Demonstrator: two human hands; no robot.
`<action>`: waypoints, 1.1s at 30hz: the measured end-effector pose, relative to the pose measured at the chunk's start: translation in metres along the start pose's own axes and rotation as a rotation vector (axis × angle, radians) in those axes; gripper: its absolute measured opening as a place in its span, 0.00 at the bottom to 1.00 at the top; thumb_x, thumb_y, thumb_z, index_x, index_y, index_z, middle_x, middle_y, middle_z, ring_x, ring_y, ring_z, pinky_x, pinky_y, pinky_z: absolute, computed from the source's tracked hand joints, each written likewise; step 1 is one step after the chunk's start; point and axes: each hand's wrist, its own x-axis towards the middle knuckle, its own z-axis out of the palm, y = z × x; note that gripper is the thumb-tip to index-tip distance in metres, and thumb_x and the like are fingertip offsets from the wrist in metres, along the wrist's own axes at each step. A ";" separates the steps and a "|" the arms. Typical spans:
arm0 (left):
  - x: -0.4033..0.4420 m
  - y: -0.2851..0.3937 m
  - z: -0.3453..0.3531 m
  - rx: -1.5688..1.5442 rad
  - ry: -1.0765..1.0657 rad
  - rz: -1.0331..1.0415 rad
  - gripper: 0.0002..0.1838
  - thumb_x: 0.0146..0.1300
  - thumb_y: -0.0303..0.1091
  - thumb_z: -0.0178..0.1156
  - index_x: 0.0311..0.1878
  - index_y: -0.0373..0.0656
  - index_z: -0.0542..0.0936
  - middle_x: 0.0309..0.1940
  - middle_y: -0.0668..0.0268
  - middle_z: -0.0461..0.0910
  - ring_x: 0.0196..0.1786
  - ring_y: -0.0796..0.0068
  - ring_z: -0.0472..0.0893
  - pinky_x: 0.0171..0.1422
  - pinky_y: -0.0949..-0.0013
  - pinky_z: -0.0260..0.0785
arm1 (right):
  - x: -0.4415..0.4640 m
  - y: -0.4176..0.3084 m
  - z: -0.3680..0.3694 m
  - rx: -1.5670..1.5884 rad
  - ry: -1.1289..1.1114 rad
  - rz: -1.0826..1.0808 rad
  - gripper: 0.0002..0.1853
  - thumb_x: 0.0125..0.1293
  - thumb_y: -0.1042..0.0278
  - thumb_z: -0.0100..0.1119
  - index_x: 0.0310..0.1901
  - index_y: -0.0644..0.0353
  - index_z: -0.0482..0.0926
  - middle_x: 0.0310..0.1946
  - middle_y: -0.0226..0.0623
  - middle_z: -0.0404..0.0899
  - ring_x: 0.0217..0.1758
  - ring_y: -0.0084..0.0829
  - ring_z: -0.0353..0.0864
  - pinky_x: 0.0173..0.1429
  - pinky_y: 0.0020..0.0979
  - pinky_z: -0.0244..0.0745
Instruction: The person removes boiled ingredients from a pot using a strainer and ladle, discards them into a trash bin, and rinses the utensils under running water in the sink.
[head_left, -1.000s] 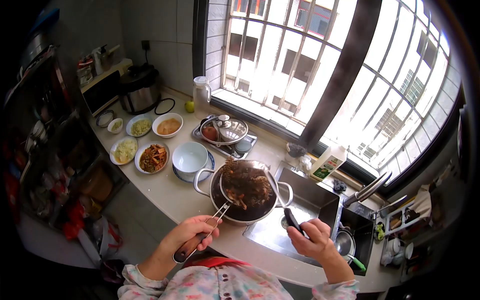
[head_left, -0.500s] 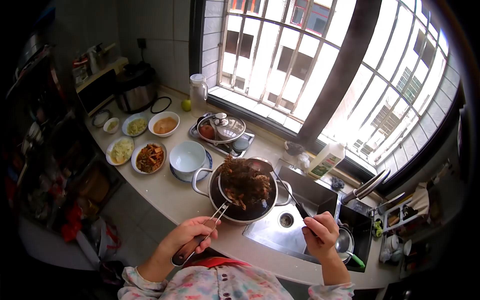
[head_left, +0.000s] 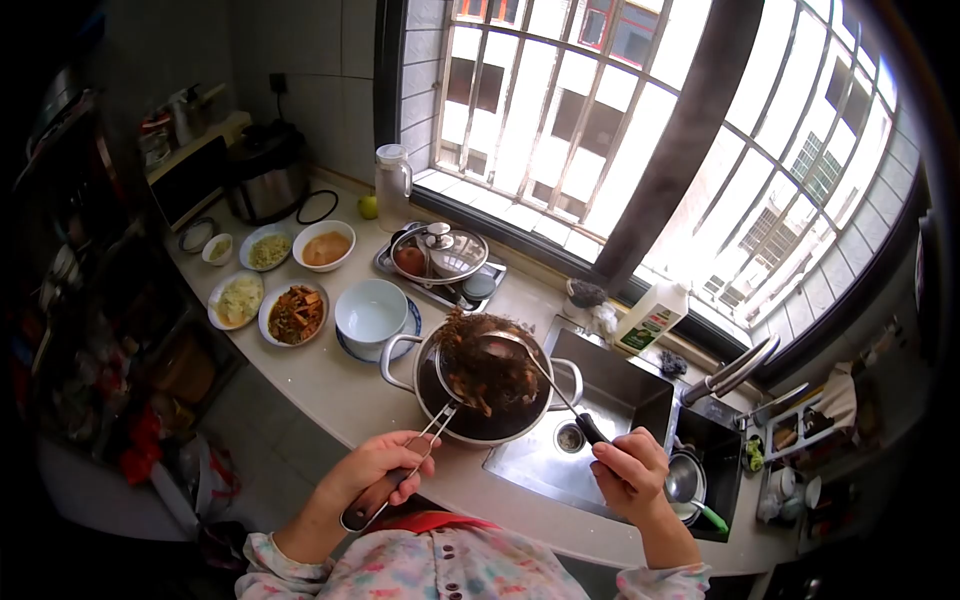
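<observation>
My left hand (head_left: 385,470) is wrapped round the wooden handle of a strainer (head_left: 438,418), which is over a two-handled pot (head_left: 401,366). A heap of dark brown, stringy solids (head_left: 475,370) fills the strainer. In my right hand (head_left: 633,472) is the black handle of a metal ladle (head_left: 557,390). Its bowl lies on top of the heap, seemingly touching it. Dark liquid shows in the pot below. Both hands are closed, near the counter's front edge.
Left of the pot stand a pale bowl (head_left: 371,311) and several dishes of food, including a plate of reddish pieces (head_left: 294,312). A glass lid (head_left: 456,254) rests on a tray behind. To the right are a steel sink (head_left: 530,468), faucet (head_left: 735,370) and white bottle (head_left: 652,318).
The ladle's bowl has moved from the pot's far right side onto the heap in the strainer. My right hand has shifted slightly left; my left hand and the strainer stay nearly still.
</observation>
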 end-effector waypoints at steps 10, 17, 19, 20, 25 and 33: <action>-0.002 0.002 0.006 0.017 0.020 -0.014 0.19 0.59 0.24 0.47 0.54 0.32 0.66 0.32 0.59 0.73 0.17 0.80 0.71 0.15 0.79 0.64 | -0.001 -0.003 0.005 -0.064 -0.072 -0.040 0.16 0.42 0.78 0.65 0.37 0.58 0.79 0.23 0.35 0.70 0.17 0.31 0.65 0.22 0.29 0.61; -0.002 -0.002 0.005 0.003 0.035 -0.004 0.19 0.59 0.25 0.47 0.55 0.32 0.65 0.32 0.59 0.73 0.18 0.80 0.71 0.15 0.80 0.63 | 0.002 0.006 0.004 -0.070 0.013 -0.028 0.20 0.36 0.77 0.68 0.37 0.56 0.80 0.21 0.31 0.69 0.18 0.27 0.64 0.19 0.25 0.58; -0.002 -0.002 0.005 -0.001 0.034 -0.002 0.19 0.59 0.25 0.47 0.55 0.32 0.65 0.32 0.59 0.73 0.18 0.80 0.71 0.15 0.80 0.63 | 0.001 0.007 0.008 -0.051 -0.011 -0.031 0.20 0.36 0.77 0.68 0.38 0.55 0.80 0.21 0.30 0.69 0.17 0.26 0.64 0.18 0.25 0.57; -0.002 -0.002 0.005 -0.002 0.031 0.000 0.19 0.59 0.25 0.47 0.55 0.32 0.65 0.32 0.59 0.73 0.18 0.80 0.71 0.15 0.80 0.63 | -0.001 0.006 0.010 -0.052 -0.031 -0.046 0.20 0.36 0.77 0.68 0.38 0.55 0.80 0.21 0.30 0.69 0.17 0.26 0.64 0.18 0.24 0.57; -0.001 -0.004 0.005 -0.001 0.040 0.000 0.19 0.59 0.25 0.48 0.54 0.31 0.66 0.32 0.59 0.74 0.18 0.80 0.71 0.15 0.80 0.63 | -0.008 -0.001 0.006 0.034 -0.062 -0.050 0.20 0.36 0.76 0.68 0.38 0.53 0.80 0.21 0.29 0.68 0.16 0.25 0.64 0.17 0.24 0.57; -0.001 -0.003 0.007 -0.012 0.029 0.007 0.19 0.59 0.25 0.48 0.54 0.31 0.66 0.32 0.58 0.74 0.17 0.79 0.71 0.15 0.80 0.64 | -0.011 -0.004 -0.003 0.005 -0.083 -0.044 0.20 0.35 0.76 0.68 0.37 0.52 0.80 0.22 0.28 0.68 0.17 0.25 0.64 0.19 0.23 0.59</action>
